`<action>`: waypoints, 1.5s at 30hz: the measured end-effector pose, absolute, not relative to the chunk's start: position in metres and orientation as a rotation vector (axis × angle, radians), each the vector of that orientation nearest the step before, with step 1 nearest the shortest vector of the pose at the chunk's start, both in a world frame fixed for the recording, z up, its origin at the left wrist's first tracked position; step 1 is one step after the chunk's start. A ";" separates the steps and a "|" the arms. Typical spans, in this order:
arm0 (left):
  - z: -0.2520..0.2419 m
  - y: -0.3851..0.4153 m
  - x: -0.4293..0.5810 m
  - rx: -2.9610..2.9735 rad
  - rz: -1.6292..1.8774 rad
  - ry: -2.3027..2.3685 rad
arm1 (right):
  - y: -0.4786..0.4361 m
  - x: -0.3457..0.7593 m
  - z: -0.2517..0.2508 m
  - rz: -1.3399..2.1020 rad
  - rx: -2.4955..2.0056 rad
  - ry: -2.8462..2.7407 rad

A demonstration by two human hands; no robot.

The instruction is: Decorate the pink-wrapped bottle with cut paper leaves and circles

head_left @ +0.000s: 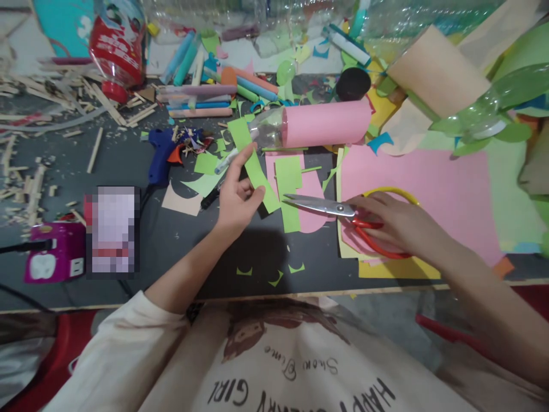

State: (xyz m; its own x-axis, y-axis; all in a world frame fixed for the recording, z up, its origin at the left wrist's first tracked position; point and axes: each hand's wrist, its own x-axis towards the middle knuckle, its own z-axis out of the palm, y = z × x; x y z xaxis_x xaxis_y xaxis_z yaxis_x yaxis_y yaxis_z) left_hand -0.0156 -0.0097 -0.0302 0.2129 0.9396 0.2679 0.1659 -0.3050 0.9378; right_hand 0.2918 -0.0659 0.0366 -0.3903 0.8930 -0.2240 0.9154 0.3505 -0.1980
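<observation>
Between the thumb and fingers of my left hand (237,200) is a light green paper strip (261,174), held at a slant above the table. My right hand (397,217) grips a pair of scissors (319,206) by its red and yellow handles. The blades point left, lie almost together, and end just right of the strip's lower end. Under the blades are another green paper piece (288,171) and a pink paper piece (313,194). Behind them lies a clear bottle (268,129) wrapped in pink paper (328,123).
Pink sheets (450,189) lie stacked on the right. A blue glue gun (160,154), a phone (114,229) and a purple box (55,252) are on the left. Markers (197,94), wooden sticks (114,103) and a red-labelled bottle (118,46) crowd the back. Small green scraps (275,278) lie near the front edge.
</observation>
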 end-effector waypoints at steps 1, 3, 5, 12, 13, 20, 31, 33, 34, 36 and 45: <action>-0.029 -0.011 -0.015 1.654 1.154 1.056 | -0.061 0.296 0.036 -0.427 1.673 2.523; -0.026 -0.012 -0.013 1.638 1.116 1.058 | -0.048 0.305 0.037 -0.424 1.710 2.511; -0.024 -0.012 -0.012 1.620 1.062 1.041 | -0.036 0.315 0.041 -0.536 1.750 2.461; -0.024 -0.013 -0.009 1.576 0.968 0.942 | -0.022 0.287 0.065 -0.517 2.279 2.423; -0.024 -0.013 -0.008 1.579 0.971 0.936 | -0.023 0.270 0.064 -0.654 2.384 2.461; -0.017 -0.016 -0.007 1.540 0.906 0.874 | -0.028 0.162 0.021 -2.406 1.934 2.234; -0.013 -0.013 -0.005 1.608 0.990 0.907 | -0.021 0.166 -0.006 -3.050 2.018 1.798; -0.011 -0.012 -0.005 1.687 0.978 0.940 | -0.020 0.166 -0.006 -3.119 2.005 1.747; -0.010 -0.012 -0.006 1.721 0.971 0.947 | -0.020 0.165 -0.005 -3.157 1.997 1.717; -0.009 -0.012 -0.007 1.760 0.958 0.955 | -0.019 0.164 -0.004 -3.220 1.988 1.656; 0.001 -0.010 -0.009 1.675 0.957 0.997 | -0.020 0.166 -0.004 -3.211 1.878 1.596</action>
State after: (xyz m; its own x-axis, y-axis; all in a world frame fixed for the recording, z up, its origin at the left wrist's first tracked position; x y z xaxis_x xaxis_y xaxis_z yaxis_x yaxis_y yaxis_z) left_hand -0.0091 -0.0102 0.0007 0.3664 0.9178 0.1529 0.1906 -0.2349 0.9532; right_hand 0.1663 -0.0199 -0.0042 -0.2687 0.9201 -0.2850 -0.3284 -0.3657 -0.8709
